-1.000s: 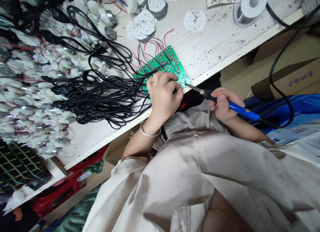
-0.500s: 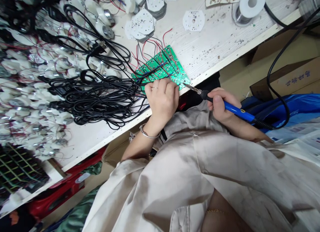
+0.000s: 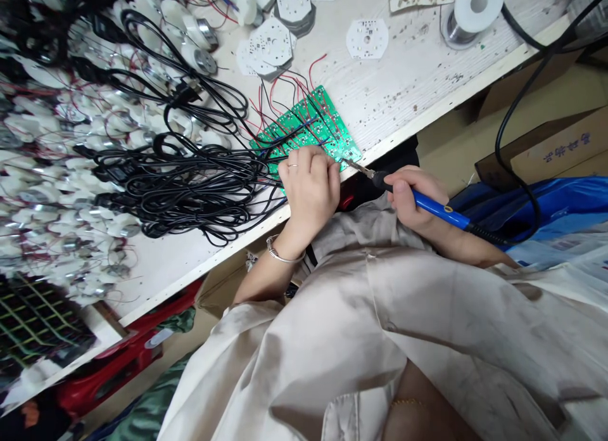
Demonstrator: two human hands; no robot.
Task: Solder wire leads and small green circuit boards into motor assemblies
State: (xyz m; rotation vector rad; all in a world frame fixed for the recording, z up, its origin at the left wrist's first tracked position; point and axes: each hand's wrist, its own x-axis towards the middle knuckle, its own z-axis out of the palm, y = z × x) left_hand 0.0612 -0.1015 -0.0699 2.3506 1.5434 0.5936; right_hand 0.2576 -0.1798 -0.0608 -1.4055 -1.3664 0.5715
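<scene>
Green circuit board [image 3: 316,121] lying flat right at the near edge of the desk [image 3: 403,92], thin wires [image 3: 289,86] trailing off it; left hand [image 3: 308,194] down on the board, fingers curled, any grip on the wires too hidden to tell; right hand [image 3: 418,200] clenched round a blue soldering iron [image 3: 441,210], tip right at the board's corner; black cables [image 3: 190,187] heaped just beside.

Dark words sat on the cardboard box [image 3: 565,148] at the right, but they seemed too tilted to read. Tiny white marks on the green circuit board [image 3: 335,127] were too small.
</scene>
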